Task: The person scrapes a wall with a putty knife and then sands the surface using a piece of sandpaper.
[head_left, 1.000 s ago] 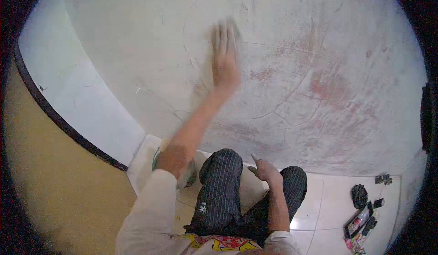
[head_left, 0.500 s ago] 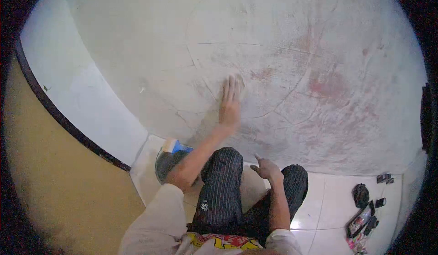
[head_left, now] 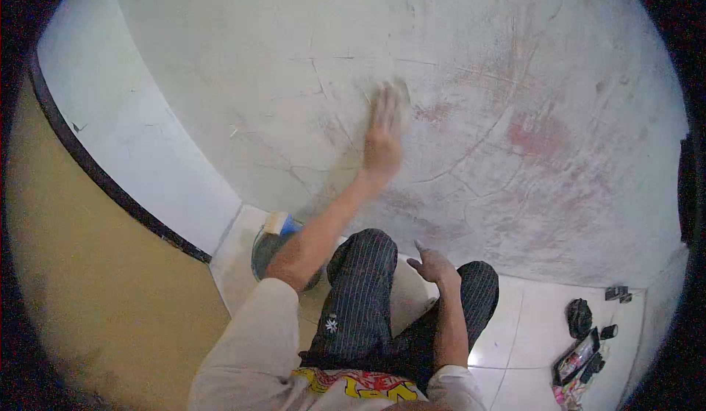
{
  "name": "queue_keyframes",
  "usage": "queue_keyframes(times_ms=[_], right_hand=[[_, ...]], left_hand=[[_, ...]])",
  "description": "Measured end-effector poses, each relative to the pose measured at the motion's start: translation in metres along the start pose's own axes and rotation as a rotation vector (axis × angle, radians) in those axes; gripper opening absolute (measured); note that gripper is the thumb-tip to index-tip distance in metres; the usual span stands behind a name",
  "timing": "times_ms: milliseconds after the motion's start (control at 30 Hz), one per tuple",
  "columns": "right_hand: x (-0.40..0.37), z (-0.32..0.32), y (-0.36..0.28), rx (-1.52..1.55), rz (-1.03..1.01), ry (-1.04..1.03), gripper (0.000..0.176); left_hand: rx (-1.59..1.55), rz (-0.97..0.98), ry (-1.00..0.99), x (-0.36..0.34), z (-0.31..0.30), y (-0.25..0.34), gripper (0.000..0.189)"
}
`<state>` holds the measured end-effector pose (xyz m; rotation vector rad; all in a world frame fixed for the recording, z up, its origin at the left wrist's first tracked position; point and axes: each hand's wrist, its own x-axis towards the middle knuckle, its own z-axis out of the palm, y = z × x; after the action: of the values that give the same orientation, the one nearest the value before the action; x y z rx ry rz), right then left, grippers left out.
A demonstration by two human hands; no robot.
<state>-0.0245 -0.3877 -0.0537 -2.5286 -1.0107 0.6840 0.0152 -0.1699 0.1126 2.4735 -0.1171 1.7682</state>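
Observation:
My left hand (head_left: 384, 135) presses against the grey wall (head_left: 456, 109), its fingers stretched upward and smeared by motion. Beside the fingertips shows the edge of a thin, pale piece, mostly hidden under the fingers; its kind I cannot make out. Cracks, scratches and reddish patches mark the wall around it. Near the right knee, my right hand (head_left: 435, 265) rests with the forearm over the thigh. Its thumb and forefinger stand apart, greyish with dust, and nothing is held there.
A dark bucket (head_left: 268, 253) stands by my left elbow, with a blue-and-cream brush or block (head_left: 276, 223) at its rim. Several small dark items and a tray (head_left: 577, 356) lie on white tiles (head_left: 507, 337) to the right. A white side wall (head_left: 140, 139) with a dark edge rises left.
My left hand has slid up and slightly right along the wall. The view has shifted a little. My right hand stays by the knee.

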Motion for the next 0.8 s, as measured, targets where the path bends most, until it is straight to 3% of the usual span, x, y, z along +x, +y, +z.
queue_keyframes(times_ms=[33, 133, 300, 367, 467, 533, 667, 733, 800], right_hand=[[-0.001, -0.002, -0.003, -0.003, -0.011, -0.006, 0.068], [0.002, 0.005, 0.001, -0.028, -0.048, 0.003, 0.068], [0.005, 0.005, 0.001, -0.057, 0.004, -0.046, 0.067], [0.003, 0.0, -0.003, -0.041, 0.03, -0.047, 0.068], [0.002, -0.001, -0.004, -0.012, -0.006, -0.041, 0.067], [0.005, 0.003, 0.005, -0.014, -0.031, 0.008, 0.066], [0.002, 0.0, 0.001, -0.034, -0.02, -0.012, 0.067], [0.001, -0.003, -0.001, -0.022, 0.012, -0.052, 0.067], [0.004, 0.002, 0.003, -0.04, -0.025, -0.045, 0.067]], left_hand=[[-0.034, 0.058, -0.077, -0.024, 0.005, 0.003, 0.06], [0.093, 0.099, -0.093, -0.008, 0.006, 0.006, 0.061], [0.056, 0.093, 0.037, 0.131, -0.028, 0.009, 0.059], [-0.003, 0.143, 0.17, 0.152, -0.033, 0.016, 0.071], [-0.071, 0.073, 0.105, 0.103, -0.02, 0.013, 0.061], [0.045, 0.077, -0.045, 0.046, -0.005, 0.011, 0.061], [-0.051, 0.018, -0.136, -0.027, 0.006, 0.007, 0.06], [-0.018, -0.067, -0.065, -0.011, 0.006, 0.004, 0.057], [-0.021, -0.159, 0.146, 0.071, -0.008, 0.003, 0.056]])
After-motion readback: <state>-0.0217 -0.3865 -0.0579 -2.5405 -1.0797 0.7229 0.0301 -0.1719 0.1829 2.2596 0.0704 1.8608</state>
